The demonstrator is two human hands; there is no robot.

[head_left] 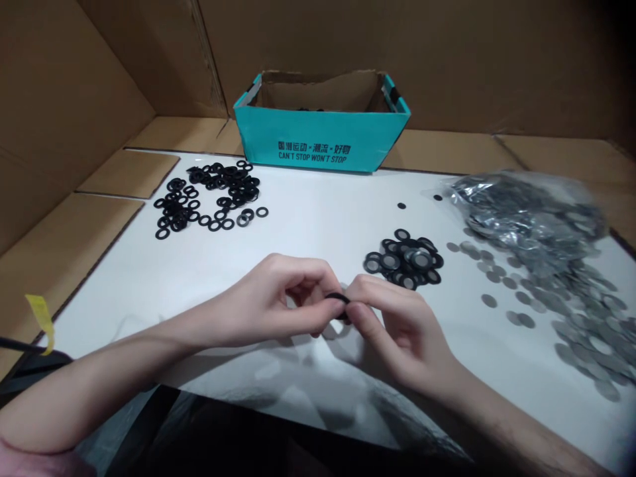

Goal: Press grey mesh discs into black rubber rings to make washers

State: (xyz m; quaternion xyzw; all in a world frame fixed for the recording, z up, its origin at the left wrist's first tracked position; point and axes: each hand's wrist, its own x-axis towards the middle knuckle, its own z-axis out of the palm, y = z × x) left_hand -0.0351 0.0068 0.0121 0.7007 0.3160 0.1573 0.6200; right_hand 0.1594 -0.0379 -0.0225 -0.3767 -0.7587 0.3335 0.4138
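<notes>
Between my two hands, low over the white table, is a small black rubber ring point(338, 297). The thumb and fingers of my left hand point(293, 295) pinch its left side. My right hand point(392, 318) pinches it from the right, fingertips almost touching the left ones. Whether a disc sits inside the ring is hidden by my fingers. Just beyond my right hand lies a heap of black rings with grey discs in their middles point(405, 258). Loose black rings point(218, 192) are spread at the far left. Many thin grey discs point(591, 324) lie to the right.
An open turquoise box point(318, 136) stands at the back, with some dark things just showing inside. A clear plastic bag of grey discs point(527, 212) lies at the back right. Cardboard walls point(397, 53) enclose the table point(308, 225). A yellow tag point(40, 321) hangs at the left edge.
</notes>
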